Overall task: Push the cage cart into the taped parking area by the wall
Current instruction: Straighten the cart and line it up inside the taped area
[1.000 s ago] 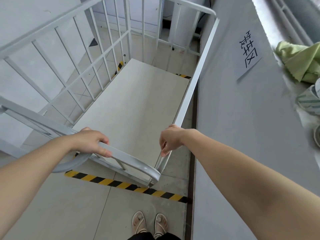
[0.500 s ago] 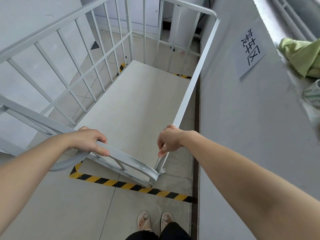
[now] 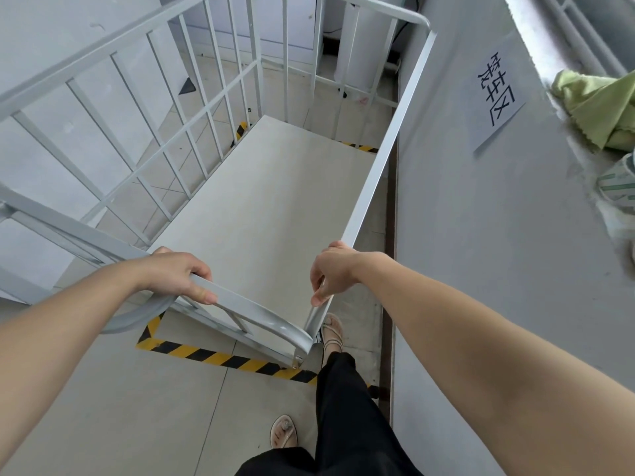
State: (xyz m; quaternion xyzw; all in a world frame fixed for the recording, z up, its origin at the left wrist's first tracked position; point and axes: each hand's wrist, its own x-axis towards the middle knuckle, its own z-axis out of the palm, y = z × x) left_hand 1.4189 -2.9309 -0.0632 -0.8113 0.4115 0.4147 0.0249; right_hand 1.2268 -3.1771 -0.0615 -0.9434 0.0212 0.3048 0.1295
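Head view: white barred steel cage cart (image 3: 275, 207), long axis toward frame top along grey wall (image 3: 481, 269); left hand (image 3: 175, 274) and right hand (image 3: 331, 273) both clenched on near rail, yellow-black taped outline (image 3: 223, 359) at lower centre.

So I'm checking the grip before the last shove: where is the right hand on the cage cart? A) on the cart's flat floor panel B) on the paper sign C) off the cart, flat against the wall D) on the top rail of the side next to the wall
D: the right hand wraps the top rail of the cage cart on the side beside the wall, near the cart's rear corner.

bright, soft light; wide-angle edge distortion
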